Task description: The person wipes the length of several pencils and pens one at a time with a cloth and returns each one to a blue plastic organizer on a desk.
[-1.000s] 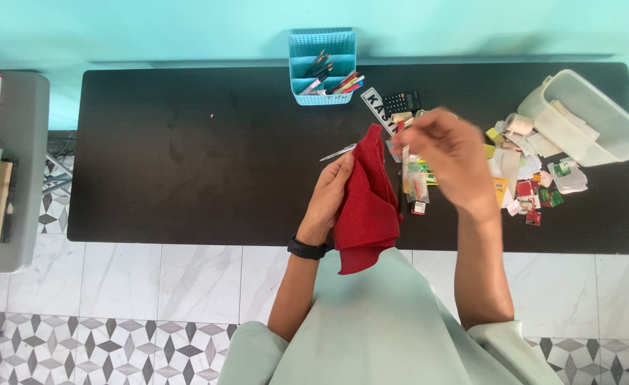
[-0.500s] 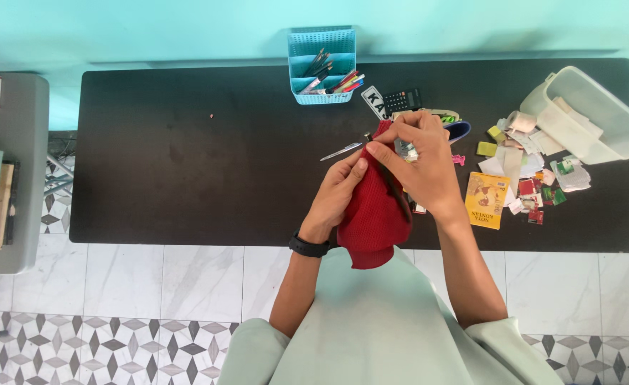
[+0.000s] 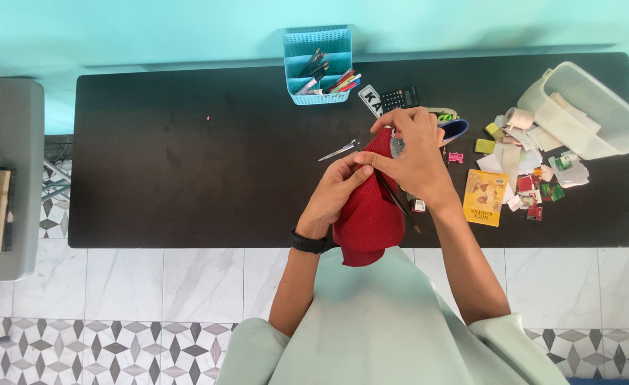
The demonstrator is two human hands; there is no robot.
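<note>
A red mesh pouch [image 3: 368,214] is held above the near edge of the black bench [image 3: 186,171], just right of its middle. The left hand [image 3: 334,191] is clamped on the pouch's left side, with a black watch [image 3: 307,244] worn on its wrist. The right hand [image 3: 413,153] is closed over the pouch's top opening, its fingers pinched on a small clear item that cannot be made out. A thin dark stick [image 3: 398,203] is seen slanting down beside the pouch, under the right wrist.

A blue basket [image 3: 318,63] of pens is set at the far edge, with a calculator [image 3: 400,98] just right of it. A metal tool [image 3: 339,150] is laid left of the hands. Toward the right end, a yellow booklet [image 3: 484,197], scattered paper scraps [image 3: 535,192] and a tipped white tub [image 3: 585,110] are spread out.
</note>
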